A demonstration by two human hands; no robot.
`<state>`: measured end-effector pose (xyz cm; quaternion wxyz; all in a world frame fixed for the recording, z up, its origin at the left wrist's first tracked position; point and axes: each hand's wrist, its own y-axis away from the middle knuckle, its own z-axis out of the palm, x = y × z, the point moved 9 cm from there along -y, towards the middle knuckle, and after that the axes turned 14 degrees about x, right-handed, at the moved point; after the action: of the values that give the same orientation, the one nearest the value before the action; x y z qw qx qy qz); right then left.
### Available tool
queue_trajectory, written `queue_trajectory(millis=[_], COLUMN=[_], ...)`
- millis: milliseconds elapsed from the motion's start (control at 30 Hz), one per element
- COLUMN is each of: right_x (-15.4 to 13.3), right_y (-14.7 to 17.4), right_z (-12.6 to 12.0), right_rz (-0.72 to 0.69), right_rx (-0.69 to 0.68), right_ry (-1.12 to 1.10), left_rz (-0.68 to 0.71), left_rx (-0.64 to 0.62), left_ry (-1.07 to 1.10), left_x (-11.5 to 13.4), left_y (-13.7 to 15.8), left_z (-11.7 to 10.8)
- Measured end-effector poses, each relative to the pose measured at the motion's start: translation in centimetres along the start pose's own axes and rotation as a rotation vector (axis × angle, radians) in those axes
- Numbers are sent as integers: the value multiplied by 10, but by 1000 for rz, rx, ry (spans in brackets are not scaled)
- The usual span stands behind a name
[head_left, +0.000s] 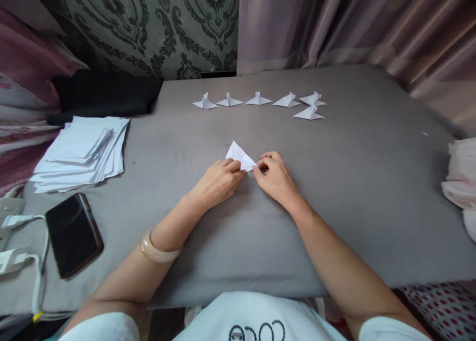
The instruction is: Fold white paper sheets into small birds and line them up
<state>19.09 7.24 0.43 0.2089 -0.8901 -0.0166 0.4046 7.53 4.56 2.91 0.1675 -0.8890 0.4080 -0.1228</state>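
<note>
A small white folded paper (pixel 238 155), triangular in shape, lies on the grey cloth surface (pixel 353 182) in front of me. My left hand (pixel 219 181) presses its left side with the fingertips. My right hand (pixel 273 177) pinches its right corner between thumb and forefinger. Both hands rest on the cloth, nearly touching each other.
Several finished folded paper figures (pixel 260 100) stand in a row at the far side. A stack of white sheets (pixel 84 150) lies at the left, a black phone (pixel 72 234) nearer, white cables (pixel 22 242) beside it. A black cloth (pixel 106 94) sits back left; curtains hang behind.
</note>
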Motion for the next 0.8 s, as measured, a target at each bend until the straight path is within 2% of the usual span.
queue_trajectory(millis=[133, 433, 633, 800], right_x=[1, 4, 1, -2], right_y=[-1, -1, -2, -3], right_z=[-2, -2, -3, -2], right_rz=[-19, -18, -8, 2], right_rx=[17, -117, -71, -21], right_ry=[19, -29, -20, -13], left_rz=[18, 4, -10, -63], left_rx=[-3, -13, 19, 119], left_ry=[67, 41, 19, 88], left_x=[4, 3, 1, -6], left_y=[0, 2, 1, 0], left_z=[0, 7, 10, 4])
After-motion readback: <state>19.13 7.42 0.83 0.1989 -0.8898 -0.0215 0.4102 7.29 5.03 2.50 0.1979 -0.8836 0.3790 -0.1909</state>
